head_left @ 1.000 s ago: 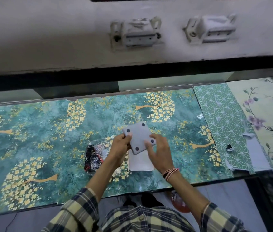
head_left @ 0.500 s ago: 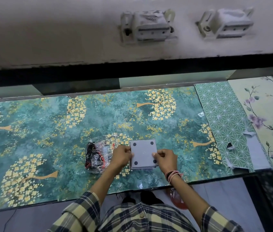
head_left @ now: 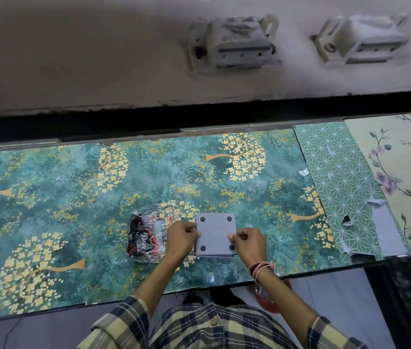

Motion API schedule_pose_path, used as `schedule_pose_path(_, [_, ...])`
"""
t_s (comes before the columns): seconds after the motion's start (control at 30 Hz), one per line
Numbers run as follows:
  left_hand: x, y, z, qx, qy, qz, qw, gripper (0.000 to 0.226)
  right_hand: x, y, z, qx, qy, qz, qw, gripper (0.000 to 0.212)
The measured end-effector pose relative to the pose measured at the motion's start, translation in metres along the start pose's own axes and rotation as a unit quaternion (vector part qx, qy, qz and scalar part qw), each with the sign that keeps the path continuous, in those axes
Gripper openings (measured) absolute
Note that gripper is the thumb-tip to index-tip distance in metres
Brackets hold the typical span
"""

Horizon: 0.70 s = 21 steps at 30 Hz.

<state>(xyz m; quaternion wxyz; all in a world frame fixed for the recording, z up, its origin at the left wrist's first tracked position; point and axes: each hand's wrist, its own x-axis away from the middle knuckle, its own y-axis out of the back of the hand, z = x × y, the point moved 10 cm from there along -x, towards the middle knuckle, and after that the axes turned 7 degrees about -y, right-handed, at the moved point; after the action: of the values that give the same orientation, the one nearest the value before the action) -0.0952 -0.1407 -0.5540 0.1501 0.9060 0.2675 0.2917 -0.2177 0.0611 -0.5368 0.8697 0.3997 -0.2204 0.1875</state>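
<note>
A grey square plate with a dark round pad at each corner lies flat near the front of the table, over a white piece whose edge shows beneath it. My left hand grips the plate's left edge with curled fingers, thumb on top. My right hand pinches its right edge the same way; red threads circle that wrist.
A crinkled clear wrapper with black and red print lies just left of my left hand. The table wears teal sheeting with gold trees, then green patterned and floral strips at right. Two white latch fittings hang on the wall behind.
A second ago both hands held the grey plate tilted above the white piece. They have lowered it flat onto that piece and squared it up; both hands stay on its edges.
</note>
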Motion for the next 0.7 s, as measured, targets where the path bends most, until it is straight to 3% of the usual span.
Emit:
schedule_pose_path(0.1, [0.0,0.003,0.0,0.0,-0.009,-0.008,1.0,0.008,0.002,-0.001,0.002,-0.006,0.002,0.006,1.0,0.025])
schedule_pose_path(0.2, [0.001,0.006,0.001,-0.006,-0.002,-0.014,1.0,0.023,0.004,-0.003,0.002,-0.001,-0.004,0.015,1.0,0.022])
schedule_pose_path(0.33, [0.002,0.007,0.001,-0.008,-0.003,-0.003,1.0,0.016,0.004,-0.004,0.002,0.01,-0.008,0.013,1.0,0.024])
schedule_pose_path(0.4, [0.001,0.008,0.005,-0.008,0.004,-0.003,1.0,0.023,0.005,-0.004,0.002,0.013,-0.008,0.009,1.0,0.024])
schedule_pose_path(0.6, [0.001,0.008,0.007,0.001,0.005,-0.01,1.0,0.015,0.002,-0.009,0.001,0.039,-0.001,0.011,0.999,0.041])
schedule_pose_path(0.7, [0.001,0.008,0.004,-0.019,0.004,-0.012,1.0,0.018,0.0,-0.011,-0.002,0.041,-0.004,0.01,0.999,0.038])
